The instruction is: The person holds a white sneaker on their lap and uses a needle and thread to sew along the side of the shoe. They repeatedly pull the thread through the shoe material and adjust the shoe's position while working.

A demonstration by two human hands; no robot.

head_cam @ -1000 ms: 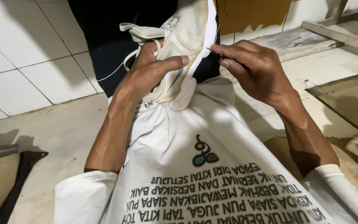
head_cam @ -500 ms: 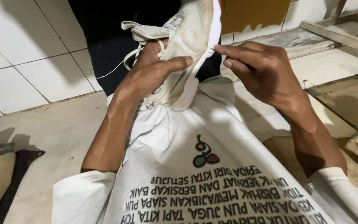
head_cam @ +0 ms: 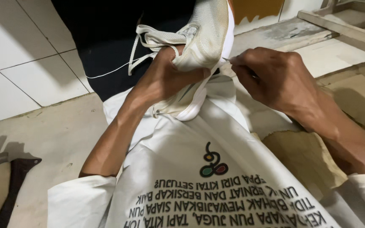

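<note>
the left hand (head_cam: 165, 80) has its grip clamped around a white shoe (head_cam: 205, 38) held up over the lap; the right hand (head_cam: 271, 78) pinches a needle (head_cam: 226, 59) tight at the shoe's edge, laces (head_cam: 146, 46) dangling left

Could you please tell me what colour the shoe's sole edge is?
White, on the cream mesh shoe; head view shows it.

Shoe (head_cam: 205, 38): in front of the shirt (head_cam: 199, 169), up high
Left hand (head_cam: 165, 82): on the shoe
Right hand (head_cam: 271, 78): right of the shoe
Wall (head_cam: 17, 63): left
Floor (head_cam: 51, 135): below the wall
</note>
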